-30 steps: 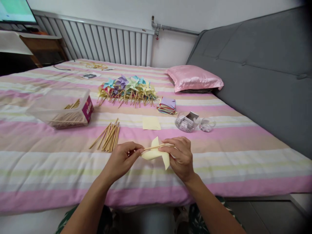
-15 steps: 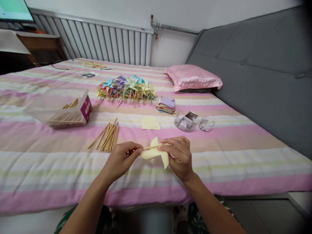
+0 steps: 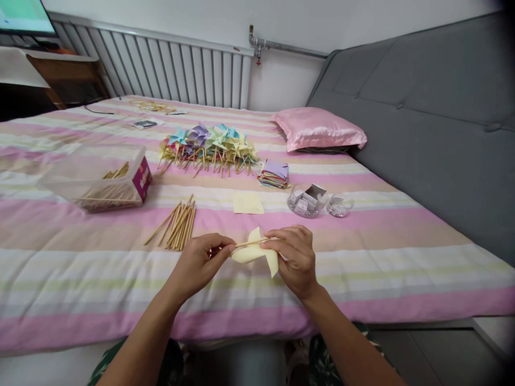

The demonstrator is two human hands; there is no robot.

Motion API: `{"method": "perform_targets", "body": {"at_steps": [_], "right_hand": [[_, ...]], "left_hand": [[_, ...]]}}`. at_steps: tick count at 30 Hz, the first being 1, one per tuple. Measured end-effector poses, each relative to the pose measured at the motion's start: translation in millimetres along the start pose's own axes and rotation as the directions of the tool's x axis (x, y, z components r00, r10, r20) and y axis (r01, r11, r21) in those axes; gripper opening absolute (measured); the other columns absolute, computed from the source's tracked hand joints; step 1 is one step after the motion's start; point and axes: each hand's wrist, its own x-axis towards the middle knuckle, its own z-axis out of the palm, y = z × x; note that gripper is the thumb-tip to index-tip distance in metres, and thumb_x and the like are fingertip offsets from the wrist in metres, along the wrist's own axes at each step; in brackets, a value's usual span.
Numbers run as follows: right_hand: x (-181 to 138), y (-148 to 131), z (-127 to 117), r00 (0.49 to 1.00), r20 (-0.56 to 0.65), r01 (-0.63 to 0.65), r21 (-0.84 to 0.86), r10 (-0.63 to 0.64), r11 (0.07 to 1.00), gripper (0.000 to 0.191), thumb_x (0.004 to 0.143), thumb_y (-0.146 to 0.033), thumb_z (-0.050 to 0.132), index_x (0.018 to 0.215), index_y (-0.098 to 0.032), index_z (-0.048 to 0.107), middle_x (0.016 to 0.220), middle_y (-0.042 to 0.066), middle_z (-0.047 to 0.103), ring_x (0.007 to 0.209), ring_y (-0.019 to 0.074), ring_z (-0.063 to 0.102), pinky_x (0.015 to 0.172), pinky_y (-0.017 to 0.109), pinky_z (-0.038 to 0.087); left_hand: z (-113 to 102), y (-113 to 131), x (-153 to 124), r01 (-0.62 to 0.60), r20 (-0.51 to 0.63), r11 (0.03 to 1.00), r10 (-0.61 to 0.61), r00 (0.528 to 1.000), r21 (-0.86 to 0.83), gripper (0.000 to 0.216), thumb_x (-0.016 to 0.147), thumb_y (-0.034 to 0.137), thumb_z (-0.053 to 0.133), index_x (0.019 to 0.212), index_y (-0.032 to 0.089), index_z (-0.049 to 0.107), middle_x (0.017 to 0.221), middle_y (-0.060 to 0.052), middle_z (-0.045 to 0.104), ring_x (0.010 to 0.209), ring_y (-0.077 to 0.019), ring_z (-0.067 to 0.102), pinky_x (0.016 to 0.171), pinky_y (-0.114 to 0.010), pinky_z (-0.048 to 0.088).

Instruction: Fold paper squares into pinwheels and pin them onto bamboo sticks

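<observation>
A pale yellow paper pinwheel (image 3: 257, 254) is held just above the striped bedspread (image 3: 362, 257) between both hands. My left hand (image 3: 199, 262) pinches the end of its thin wooden stick (image 3: 251, 243). My right hand (image 3: 295, 257) is closed on the folded paper and the stick's other end. A loose bundle of wooden sticks (image 3: 177, 223) lies just left of my left hand. A flat yellow paper square (image 3: 248, 203) rests beyond the pinwheel.
A heap of finished coloured pinwheels (image 3: 209, 146) lies further back, beside a stack of coloured paper squares (image 3: 274, 173). A clear box of sticks (image 3: 96, 179) stands at the left. Two small clear containers (image 3: 308, 201) sit right of centre. A pink pillow (image 3: 319, 128) leans by the grey headboard.
</observation>
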Motion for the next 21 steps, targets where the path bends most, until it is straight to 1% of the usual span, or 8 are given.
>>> {"method": "perform_targets", "body": {"at_steps": [10, 14, 16, 21], "right_hand": [[-1.2, 0.8, 1.2, 1.000, 0.003, -0.010, 0.006, 0.010, 1.000, 0.018, 0.079, -0.009, 0.059, 0.081, -0.025, 0.068, 0.089, 0.000, 0.070, 0.081, 0.0156, 0.060, 0.085, 0.038, 0.035], [-0.5, 0.9, -0.4, 0.999, 0.008, -0.031, 0.030, 0.031, 0.999, 0.019, 0.078, -0.009, 0.058, 0.082, -0.025, 0.067, 0.084, 0.000, 0.070, 0.080, 0.0158, 0.060, 0.084, 0.038, 0.036], [0.1, 1.7, -1.6, 0.999, 0.008, -0.034, 0.039, 0.033, 0.999, 0.019, 0.078, -0.009, 0.058, 0.082, -0.025, 0.067, 0.083, 0.000, 0.070, 0.079, 0.0160, 0.060, 0.083, 0.038, 0.036], [1.3, 3.6, -3.3, 1.000, 0.004, -0.020, 0.033, 0.020, 0.999, 0.020, 0.077, -0.008, 0.060, 0.081, -0.026, 0.068, 0.089, 0.000, 0.070, 0.082, 0.0166, 0.060, 0.083, 0.038, 0.036]], "left_hand": [[1.0, -0.2, -0.5, 0.006, -0.027, 1.000, -0.006, 1.000, 0.001, 0.016, 0.079, 0.023, 0.056, 0.078, 0.015, 0.069, 0.068, -0.002, 0.067, 0.056, -0.0098, 0.053, 0.051, -0.020, 0.038], [1.5, -1.0, -1.1, 0.002, -0.034, 1.000, -0.001, 0.999, 0.020, 0.015, 0.078, 0.022, 0.056, 0.076, 0.015, 0.069, 0.066, -0.002, 0.066, 0.055, -0.0103, 0.053, 0.051, -0.021, 0.038], [2.2, -1.2, -1.5, 0.005, -0.032, 1.000, -0.005, 0.999, 0.003, 0.015, 0.078, 0.022, 0.056, 0.076, 0.015, 0.069, 0.066, -0.003, 0.066, 0.056, -0.0109, 0.054, 0.051, -0.021, 0.039], [2.9, -0.5, -1.4, 0.034, -0.058, 0.998, -0.037, 0.998, -0.047, 0.015, 0.078, 0.024, 0.056, 0.077, 0.015, 0.068, 0.067, -0.003, 0.066, 0.059, -0.0125, 0.056, 0.052, -0.022, 0.041]]}}
